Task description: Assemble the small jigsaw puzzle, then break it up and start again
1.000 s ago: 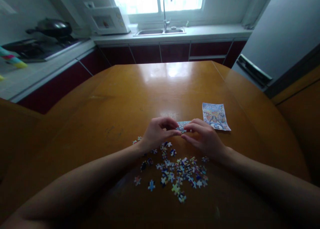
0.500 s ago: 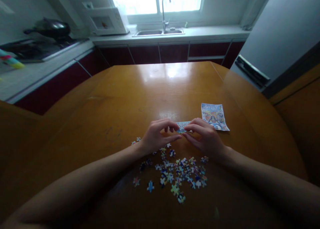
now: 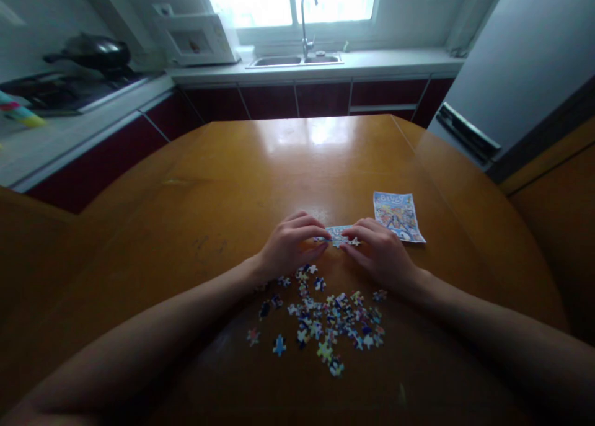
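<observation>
Both my hands rest on the brown wooden table, fingertips meeting over a small joined strip of jigsaw pieces. My left hand has its fingers curled and pinched at the strip's left end. My right hand is curled too, its fingers pressing the strip's right end. Several loose colourful puzzle pieces lie scattered just in front of my wrists. A printed reference picture lies flat beyond my right hand.
Behind the table runs a kitchen counter with a sink and tap, a white microwave and a black wok on a stove. A grey fridge stands at the right.
My left hand has lowered and its fingers have closed down onto the strip's left end. My right hand has stayed on the strip, pressing it onto the table.
</observation>
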Tool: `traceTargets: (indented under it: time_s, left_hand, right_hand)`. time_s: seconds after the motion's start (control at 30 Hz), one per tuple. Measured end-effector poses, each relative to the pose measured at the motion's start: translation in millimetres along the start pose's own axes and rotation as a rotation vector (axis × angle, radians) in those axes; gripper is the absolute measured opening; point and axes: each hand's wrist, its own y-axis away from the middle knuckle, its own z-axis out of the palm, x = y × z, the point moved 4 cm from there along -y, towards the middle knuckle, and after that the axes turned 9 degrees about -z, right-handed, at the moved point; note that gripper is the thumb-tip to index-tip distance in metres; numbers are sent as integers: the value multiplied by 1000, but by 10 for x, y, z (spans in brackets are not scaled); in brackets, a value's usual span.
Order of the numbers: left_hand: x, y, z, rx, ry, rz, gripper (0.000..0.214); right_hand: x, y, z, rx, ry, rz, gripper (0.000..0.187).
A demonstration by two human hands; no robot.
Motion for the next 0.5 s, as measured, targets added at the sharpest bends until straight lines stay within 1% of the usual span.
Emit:
traceTargets:
  time_s: [0.1, 0.17, 0.37, 0.5]
  left_hand:
    - [-119, -17, -12, -56, -107, 3, 12]
    - [-158, -19, -6, -81, -162, 14, 12]
    - [-125, -6, 76, -170, -280, 43, 14]
    - [-136, -9, 109, -185, -310, 36, 15]
  right_hand:
    - [59, -8, -41, 15, 26, 47, 11]
    - [83, -11, -58, 23, 30, 56, 12]
    - [89, -10, -35, 11, 37, 66, 14]
    - [68, -14, -18, -5, 29, 73, 16]
